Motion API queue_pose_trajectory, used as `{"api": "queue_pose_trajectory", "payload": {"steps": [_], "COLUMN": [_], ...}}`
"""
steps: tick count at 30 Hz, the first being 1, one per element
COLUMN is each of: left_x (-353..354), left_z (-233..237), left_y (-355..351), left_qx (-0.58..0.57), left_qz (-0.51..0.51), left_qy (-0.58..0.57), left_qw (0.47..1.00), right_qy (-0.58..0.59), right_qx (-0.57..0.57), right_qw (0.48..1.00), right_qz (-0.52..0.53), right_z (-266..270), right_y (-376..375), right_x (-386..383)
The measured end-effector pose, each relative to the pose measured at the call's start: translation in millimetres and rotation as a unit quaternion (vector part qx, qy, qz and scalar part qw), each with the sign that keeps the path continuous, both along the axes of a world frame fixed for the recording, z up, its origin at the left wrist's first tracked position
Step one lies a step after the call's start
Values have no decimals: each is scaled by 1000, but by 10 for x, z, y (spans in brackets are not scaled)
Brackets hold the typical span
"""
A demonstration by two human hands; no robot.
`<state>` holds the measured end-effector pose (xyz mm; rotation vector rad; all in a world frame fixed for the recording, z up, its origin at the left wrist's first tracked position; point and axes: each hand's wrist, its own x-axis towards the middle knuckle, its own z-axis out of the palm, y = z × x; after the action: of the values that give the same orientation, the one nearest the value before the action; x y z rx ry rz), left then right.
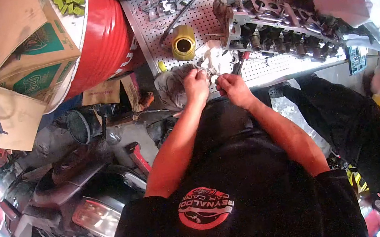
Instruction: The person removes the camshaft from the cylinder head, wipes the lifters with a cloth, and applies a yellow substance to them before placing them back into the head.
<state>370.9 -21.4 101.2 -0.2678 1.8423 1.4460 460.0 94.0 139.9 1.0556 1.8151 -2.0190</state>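
My left hand (196, 86) is closed at the front edge of the perforated metal bench top (151, 22), its fingers pinched together. Close beside it, my right hand (234, 90) also pinches, with a small pale piece (214, 79) at its fingertips. What the left fingers hold is too small to make out. Just beyond both hands lies a crumpled white rag (216, 56), and a grey cloth (172, 87) lies left of my left hand. A yellow bottle (183, 43) with a dark round opening stands behind them. An engine cylinder head (280, 28) rests to the right.
Small metal parts (166, 4) and a dark bar (178, 20) lie farther back. At left stands a red drum (103, 37) beside cardboard boxes (23, 71). A motorcycle (82, 196) is below left. Another person in dark clothes (350, 116) is close on the right.
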Motion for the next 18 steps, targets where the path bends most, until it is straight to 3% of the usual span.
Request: {"api": "queue_pose_trajectory", "payload": {"steps": [2,3,6,7,11,14,15,18], "left_x": [-80,-89,-188,-195,-41,125,153,305], "left_z": [192,57,246,396,356,314,283,190], "left_y": [-27,-83,-39,8,59,-60,-129,-314], "left_qx": [59,97,26,14,-20,-26,13,-3], "left_qz": [-44,-155,-314,-295,-207,-226,-270,-202], "left_qy": [3,136,368,334,397,361,379,312], "left_qw": [997,974,875,895,894,904,885,929], "right_qy": [8,13,19,1,0,-10,0,15], "right_qx": [62,93,182,167,9,-31,-74,-186], "right_qw": [998,995,980,985,995,983,978,955], "right_qz": [31,46,72,39,-98,-179,-196,-231], "right_z": [-68,-107,-160,-137,-23,-83,-51,50], "right_y": [19,36,2,-22,-26,-14,11,72], "right_x": [31,39,46,11,-108,-126,-141,-229]}}
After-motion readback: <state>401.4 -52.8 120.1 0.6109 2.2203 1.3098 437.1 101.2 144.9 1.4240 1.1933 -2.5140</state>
